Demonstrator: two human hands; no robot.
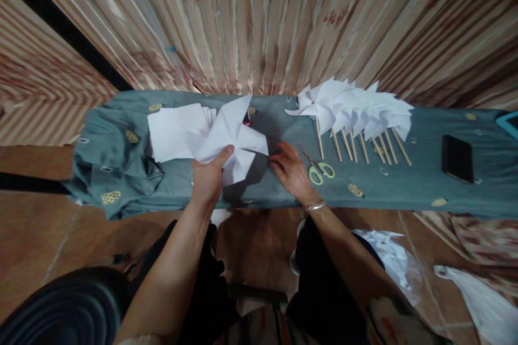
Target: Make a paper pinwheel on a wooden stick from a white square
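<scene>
My left hand (210, 172) grips a white paper pinwheel (234, 137), with the thumb pressed near its centre and the fingers hidden beneath. No stick shows on this pinwheel. To its right, my right hand (292, 171) is just off one blade's tip, fingers bent and apart, with nothing seen in them. Beside that hand lie scissors (318, 167) with light green handles. A stack of white paper sheets (174, 132) lies left of the pinwheel and partly under it. Behind the blades a small red and black object (246, 118) is mostly hidden.
Several finished paper pinwheels (360, 108) on wooden sticks overlap in a row at the back right. A black phone (457, 159) lies farther right on the green cloth (413, 183). Curtains (259, 21) hang behind. Paper scraps in a plastic bag (390, 259) rest on the floor.
</scene>
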